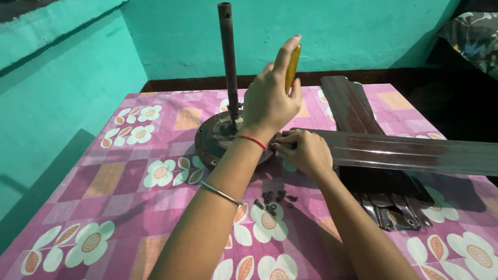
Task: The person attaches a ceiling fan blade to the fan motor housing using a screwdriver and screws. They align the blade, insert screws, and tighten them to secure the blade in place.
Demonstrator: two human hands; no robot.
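Broadly, the largest surface is the table (129, 176), covered by a pink-and-purple patchwork cloth with white flowers, set against teal walls.

Next in size: a dark brown fan blade (415, 153) lies flat across the right side, running in from the right edge toward the centre. Its inner end sits at the rim of the fan motor housing (210, 137), presumably laid there so that the mounting holes line up. More blades (350, 103) are stacked beneath and behind it, and their metal brackets (397, 212) splay out toward the near edge.

The motor housing, a round dark metal disc, rests flat on the cloth just left of centre. Its down rod (226, 57) stands upright from the middle.

Left hand (267, 101): raised above the housing, closed around the amber handle of a screwdriver (292, 65), index finger extended along the top of the handle. The tool points roughly downward; its tip is hidden behind the hand, so I cannot tell what it meets.

Right hand (306, 150): lower, resting on the inner end of the top blade, fingers curled and pressed against it at the joint with the housing. It appears to steady the blade there. Whether it pinches a small part cannot be told.

Smallest: a loose cluster of dark screws (274, 198) lies on the cloth just below the right hand, within easy reach.
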